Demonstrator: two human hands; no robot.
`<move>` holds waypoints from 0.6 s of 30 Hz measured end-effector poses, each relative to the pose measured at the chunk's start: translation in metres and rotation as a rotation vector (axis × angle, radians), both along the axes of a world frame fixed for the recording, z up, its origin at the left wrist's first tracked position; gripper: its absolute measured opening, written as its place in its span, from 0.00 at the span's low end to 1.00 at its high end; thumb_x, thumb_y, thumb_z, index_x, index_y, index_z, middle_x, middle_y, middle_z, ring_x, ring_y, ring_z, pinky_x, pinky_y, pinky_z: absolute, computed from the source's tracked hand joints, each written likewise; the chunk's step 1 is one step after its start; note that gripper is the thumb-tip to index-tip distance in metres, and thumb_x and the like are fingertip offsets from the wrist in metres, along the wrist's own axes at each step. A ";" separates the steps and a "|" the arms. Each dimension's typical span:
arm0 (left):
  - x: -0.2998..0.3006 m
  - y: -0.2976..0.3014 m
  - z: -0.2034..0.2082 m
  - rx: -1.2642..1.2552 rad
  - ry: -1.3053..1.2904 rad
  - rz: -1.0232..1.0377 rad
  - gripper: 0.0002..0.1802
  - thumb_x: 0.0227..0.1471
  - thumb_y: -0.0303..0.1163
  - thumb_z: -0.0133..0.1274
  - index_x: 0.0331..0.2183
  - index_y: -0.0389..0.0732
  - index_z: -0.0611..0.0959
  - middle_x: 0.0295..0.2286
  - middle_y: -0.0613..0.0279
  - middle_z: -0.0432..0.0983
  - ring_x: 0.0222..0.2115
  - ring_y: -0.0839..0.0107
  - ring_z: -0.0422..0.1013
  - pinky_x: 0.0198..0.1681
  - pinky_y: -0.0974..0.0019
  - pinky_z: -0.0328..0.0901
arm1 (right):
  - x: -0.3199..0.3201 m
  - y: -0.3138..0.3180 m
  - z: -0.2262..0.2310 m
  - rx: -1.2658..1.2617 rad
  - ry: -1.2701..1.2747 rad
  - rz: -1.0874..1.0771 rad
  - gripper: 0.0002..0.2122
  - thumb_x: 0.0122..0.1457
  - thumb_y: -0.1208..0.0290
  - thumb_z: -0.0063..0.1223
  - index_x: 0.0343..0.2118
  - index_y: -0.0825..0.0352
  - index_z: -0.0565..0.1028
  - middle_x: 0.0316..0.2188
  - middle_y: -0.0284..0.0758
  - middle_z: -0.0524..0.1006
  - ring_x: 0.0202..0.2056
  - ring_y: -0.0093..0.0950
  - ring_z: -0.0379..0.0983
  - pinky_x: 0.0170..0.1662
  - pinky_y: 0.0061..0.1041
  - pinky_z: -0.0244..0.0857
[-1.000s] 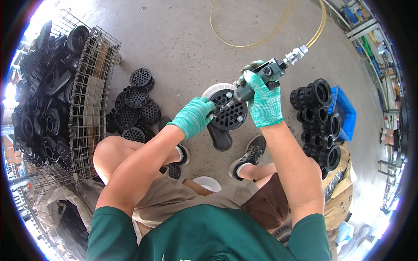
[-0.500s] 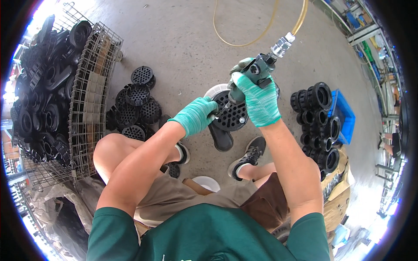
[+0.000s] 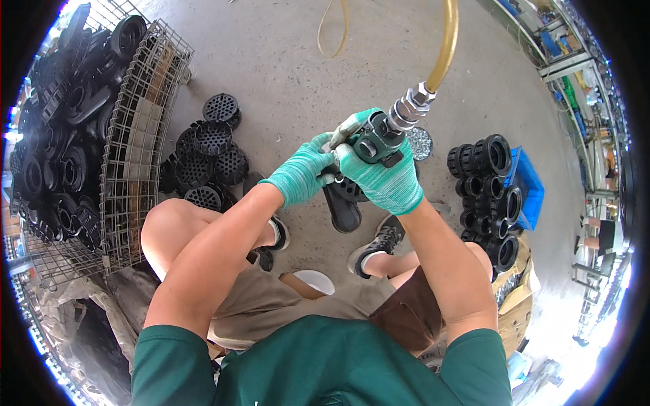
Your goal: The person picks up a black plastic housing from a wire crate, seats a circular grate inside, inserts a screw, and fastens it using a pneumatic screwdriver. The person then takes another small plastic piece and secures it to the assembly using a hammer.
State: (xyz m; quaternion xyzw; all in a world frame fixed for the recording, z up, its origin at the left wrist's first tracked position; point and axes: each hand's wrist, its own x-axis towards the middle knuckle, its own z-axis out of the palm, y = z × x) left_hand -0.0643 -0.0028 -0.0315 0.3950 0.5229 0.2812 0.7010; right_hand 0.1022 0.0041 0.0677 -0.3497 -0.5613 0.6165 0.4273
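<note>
My right hand [image 3: 382, 177], in a green-and-white knit glove, is wrapped round a dark pneumatic driver [image 3: 374, 142], which points down. Its metal hose fitting [image 3: 409, 107] leads to a yellowish air hose [image 3: 444, 54]. Gloved alike, my left hand [image 3: 305, 172] is closed at the driver's lower end, its fingertips meeting my right hand; what they pinch is hidden. Beneath both hands a round black perforated cover [image 3: 353, 191] shows only its lower edge. A long, rounded black part [image 3: 342, 211] sticks out from under it toward me.
To the left stand a wire cage [image 3: 132, 142] heaped with black plastic parts and a pile of black round grates [image 3: 213, 139]. Black rings [image 3: 497, 155] are stacked at right, beside a blue crate [image 3: 528, 193]. A round container of small metal pieces [image 3: 420, 143] sits beyond my right hand.
My right hand and the driver have moved left and tilted more upright, meeting my left hand. The cover, mostly visible before, is now largely hidden. The hose has shifted.
</note>
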 end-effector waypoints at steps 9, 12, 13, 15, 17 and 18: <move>-0.018 -0.007 -0.039 0.486 0.240 -0.262 0.22 0.49 0.12 0.57 0.45 0.43 0.83 0.45 0.63 0.79 0.40 0.65 0.72 0.46 0.65 0.70 | 0.000 -0.001 -0.006 -0.008 0.034 0.025 0.11 0.53 0.84 0.57 0.39 0.65 0.75 0.34 0.30 0.78 0.36 0.21 0.74 0.42 0.25 0.73; -0.022 -0.008 -0.054 0.638 0.037 -0.167 0.10 0.61 0.28 0.52 0.44 0.37 0.79 0.34 0.69 0.76 0.35 0.77 0.68 0.40 0.70 0.68 | 0.002 0.002 -0.009 -0.005 0.062 0.034 0.11 0.54 0.85 0.57 0.39 0.65 0.74 0.35 0.31 0.78 0.37 0.22 0.75 0.42 0.26 0.74; -0.022 -0.008 -0.049 0.663 0.198 -0.244 0.11 0.62 0.29 0.52 0.45 0.37 0.79 0.34 0.69 0.76 0.35 0.76 0.69 0.41 0.68 0.69 | 0.005 0.003 -0.012 0.003 0.065 0.032 0.12 0.54 0.85 0.57 0.40 0.65 0.74 0.35 0.31 0.78 0.37 0.22 0.75 0.43 0.26 0.74; -0.020 -0.007 -0.029 0.686 0.358 -0.320 0.11 0.62 0.30 0.51 0.46 0.38 0.79 0.34 0.69 0.76 0.36 0.76 0.71 0.41 0.65 0.70 | 0.006 0.002 -0.013 0.028 0.060 0.035 0.12 0.54 0.85 0.57 0.39 0.65 0.73 0.35 0.31 0.78 0.37 0.22 0.75 0.43 0.26 0.74; -0.018 -0.008 -0.006 0.703 0.603 -0.412 0.11 0.62 0.31 0.51 0.45 0.39 0.80 0.34 0.62 0.79 0.36 0.67 0.74 0.43 0.60 0.70 | 0.006 0.000 -0.012 0.053 0.059 0.044 0.12 0.54 0.85 0.57 0.39 0.65 0.73 0.35 0.31 0.78 0.38 0.22 0.75 0.43 0.25 0.74; -0.017 -0.007 0.000 0.701 0.603 -0.411 0.11 0.62 0.31 0.51 0.45 0.39 0.80 0.34 0.62 0.79 0.36 0.67 0.74 0.43 0.60 0.70 | 0.005 -0.001 -0.010 0.047 0.019 0.049 0.11 0.54 0.85 0.57 0.39 0.66 0.74 0.34 0.31 0.78 0.36 0.22 0.75 0.42 0.25 0.74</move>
